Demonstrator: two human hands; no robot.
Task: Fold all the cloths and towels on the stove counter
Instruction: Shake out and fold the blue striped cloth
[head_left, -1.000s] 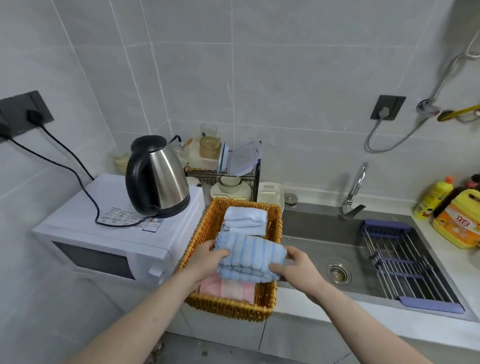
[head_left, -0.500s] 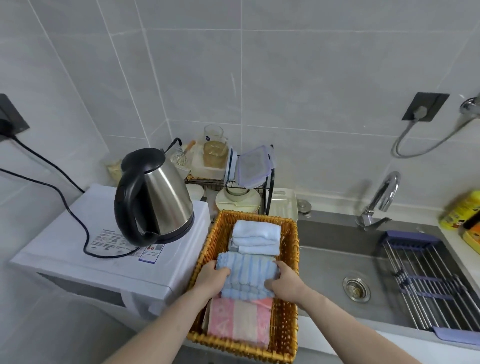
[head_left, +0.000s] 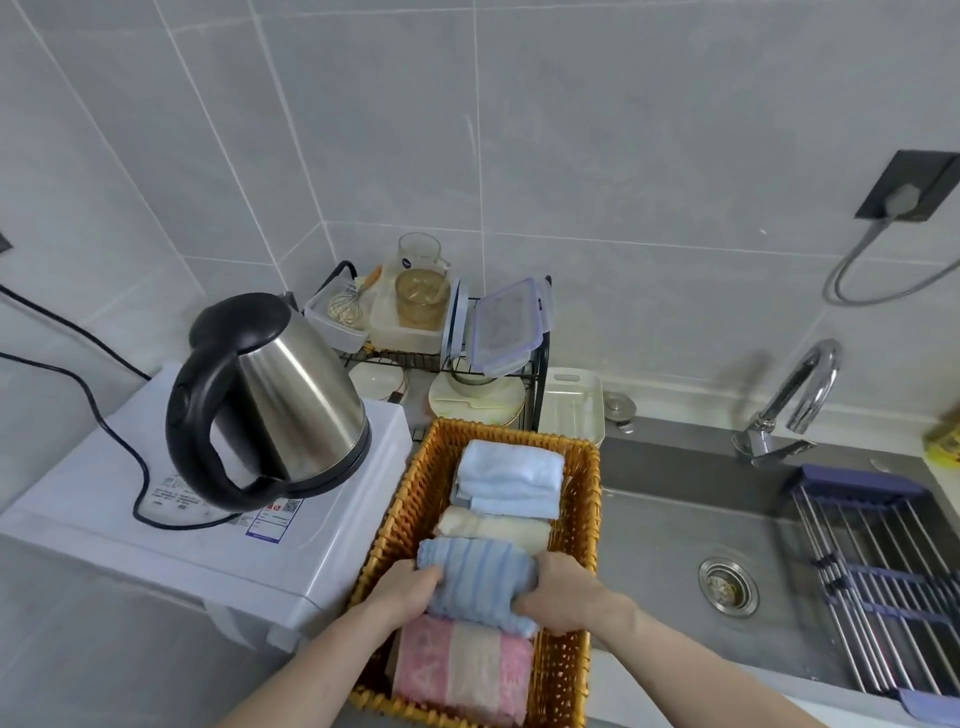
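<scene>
We hold the folded blue striped towel (head_left: 475, 584) inside the wicker basket (head_left: 415, 499), left hand (head_left: 402, 590) clasping its left end, right hand (head_left: 558, 590) clasping its right end, fingers curled round the cloth on both sides. It sits between a cream towel (head_left: 493, 525) behind and a pink towel (head_left: 462, 667) in front; a light blue towel (head_left: 506, 478) lies at the far end. That makes 4 folded pieces in 1 row.

Handling judgement: the towel looks light, soft and limp, not slippery or fragile. It likely sags or unfolds if taken by 1 edge, so a grasp at both ends, squeezing the folds together, suits it best.

Change against 1.0 s ago: then the towel was held above the basket rim; now it is down in the row and the cream towel shows behind it. The kettle (head_left: 270, 395) on the microwave (head_left: 171, 540) is unmoved.
</scene>
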